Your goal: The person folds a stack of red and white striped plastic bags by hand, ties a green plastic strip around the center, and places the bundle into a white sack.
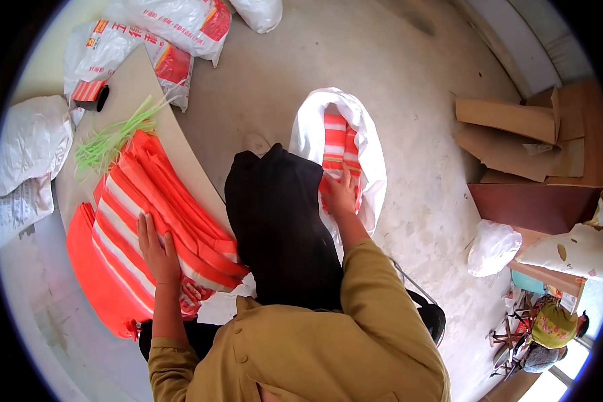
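Note:
My left hand [159,253] lies on a stack of folded orange-red and white striped fabric [174,201], its fingers stretched out over the top layers. The stack rests on a pale table [141,77] at the left. Inside an open white sack [375,144] on the floor are more striped folded pieces [335,137]. My right hand [340,194] reaches into the sack and touches these pieces, with its fingers spread. Green strips [124,137] lie at the far end of the stack.
White printed sacks [174,27] stand behind and left of the table. A small striped item [90,90] sits near its far corner. Cardboard boxes [509,124] and a clear plastic bag [494,248] are at the right. Two people [555,325] are at the lower right.

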`<state>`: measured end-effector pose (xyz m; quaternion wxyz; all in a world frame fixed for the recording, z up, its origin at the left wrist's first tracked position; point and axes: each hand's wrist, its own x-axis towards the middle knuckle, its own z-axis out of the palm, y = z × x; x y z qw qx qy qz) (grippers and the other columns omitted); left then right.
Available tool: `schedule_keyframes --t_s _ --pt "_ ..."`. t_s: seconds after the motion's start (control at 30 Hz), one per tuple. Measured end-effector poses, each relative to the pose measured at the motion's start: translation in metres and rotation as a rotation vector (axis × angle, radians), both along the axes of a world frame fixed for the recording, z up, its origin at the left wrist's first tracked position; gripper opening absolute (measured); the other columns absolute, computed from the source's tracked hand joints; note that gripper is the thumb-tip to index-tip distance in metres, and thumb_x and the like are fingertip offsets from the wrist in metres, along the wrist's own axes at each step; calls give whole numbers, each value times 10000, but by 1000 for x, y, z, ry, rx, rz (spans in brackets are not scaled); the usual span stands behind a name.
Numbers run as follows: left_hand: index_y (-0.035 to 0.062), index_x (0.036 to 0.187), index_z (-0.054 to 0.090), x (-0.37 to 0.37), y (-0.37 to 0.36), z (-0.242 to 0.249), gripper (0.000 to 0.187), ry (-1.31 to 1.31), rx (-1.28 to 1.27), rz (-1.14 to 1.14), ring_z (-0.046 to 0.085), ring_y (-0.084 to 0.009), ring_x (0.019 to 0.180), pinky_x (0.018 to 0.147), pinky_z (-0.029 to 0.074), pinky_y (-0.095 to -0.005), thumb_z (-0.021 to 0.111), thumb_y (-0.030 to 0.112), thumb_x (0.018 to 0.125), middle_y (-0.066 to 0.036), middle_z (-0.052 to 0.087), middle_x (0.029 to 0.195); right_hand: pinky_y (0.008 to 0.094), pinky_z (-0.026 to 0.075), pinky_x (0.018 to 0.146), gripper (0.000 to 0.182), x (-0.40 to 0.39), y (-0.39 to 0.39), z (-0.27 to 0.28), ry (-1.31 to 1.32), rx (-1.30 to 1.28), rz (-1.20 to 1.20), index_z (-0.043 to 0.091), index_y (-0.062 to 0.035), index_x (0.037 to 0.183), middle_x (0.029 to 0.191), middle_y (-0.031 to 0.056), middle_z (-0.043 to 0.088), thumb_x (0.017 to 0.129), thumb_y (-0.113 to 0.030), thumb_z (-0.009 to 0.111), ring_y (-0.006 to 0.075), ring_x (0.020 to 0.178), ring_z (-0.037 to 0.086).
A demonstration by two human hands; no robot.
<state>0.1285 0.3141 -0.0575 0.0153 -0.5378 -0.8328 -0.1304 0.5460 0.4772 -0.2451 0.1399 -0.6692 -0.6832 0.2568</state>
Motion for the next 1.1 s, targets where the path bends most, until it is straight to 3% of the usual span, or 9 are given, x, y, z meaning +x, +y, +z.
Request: schedule_keyframes --t_s 0.1,0.2,0.33,0.43,0.53,0.63,0.73,0.93,1.1 --pt "89 1584 405 1 0 0 584 -3 2 12 306 -348 1547 1248 275 -468 501 326 1058 -142 359 1661 529 309 1221 339 -2 8 -27 -128 103 276 716 -125 1240 1560 141 446 904 -143 668 405 1485 339" --pt "84 1584 403 1 1 -1 582 0 -3 7 308 -346 1545 1249 273 -464 499 317 1059 -142 358 1661 543 262 1236 287 -15 9 -34 23 126 390 725 -80 1180 1489 147 526 927 -113 592 392 1489 332" --pt "82 1585 402 0 1 -2 581 3 -9 15 312 -344 1544 1249 274 -457 494 312 1060 -140 358 1662 539 230 1250 337 -31 7 -33 -63 45 441 705 18 1195 1441 153 565 896 -90 593 352 1496 335" --pt "80 1583 406 2 1 -1 582 -15 8 10 317 -347 1540 1247 276 -458 505 295 1051 -139 362 1660 558 215 1254 350 -26 10 -19 -103 -142 540 699 43 1199 1513 168 503 911 -132 605 372 1519 293" --pt "74 1580 410 2 2 0 582 -12 7 20 323 -352 1535 1243 280 -460 512 282 1046 -142 368 1656 580 207 1247 378 -29 2 -30 -334 70 392 699 -42 1262 1620 183 365 920 -187 633 408 1542 238" --pt "68 1575 417 2 1 1 578 2 34 -26 327 -356 1533 1240 282 -462 510 289 1049 -142 374 1653 609 264 1214 426 -23 4 -5 -209 -19 186 681 -173 1332 1690 184 214 908 -215 672 449 1554 190" --pt "65 1572 422 0 2 0 575 10 51 -55 328 -357 1532 1239 283 -462 508 295 1052 -142 375 1652 606 367 1155 362 -20 -2 -15 3 83 64 698 -259 1238 1690 186 215 891 -174 643 477 1525 250" --pt "74 1578 418 2 2 1 580 -13 40 -23 326 -356 1534 1241 279 -462 500 316 1057 -142 376 1652 591 464 1088 381 -30 1 -21 -24 57 142 686 -204 1264 1692 181 201 896 -125 627 479 1532 231" --pt "80 1584 409 3 1 1 582 -1 24 -9 319 -352 1538 1243 276 -460 491 319 1060 -138 368 1657 534 466 1115 434 -32 3 -27 26 22 194 652 -184 1332 1697 171 182 908 -103 607 470 1539 218"
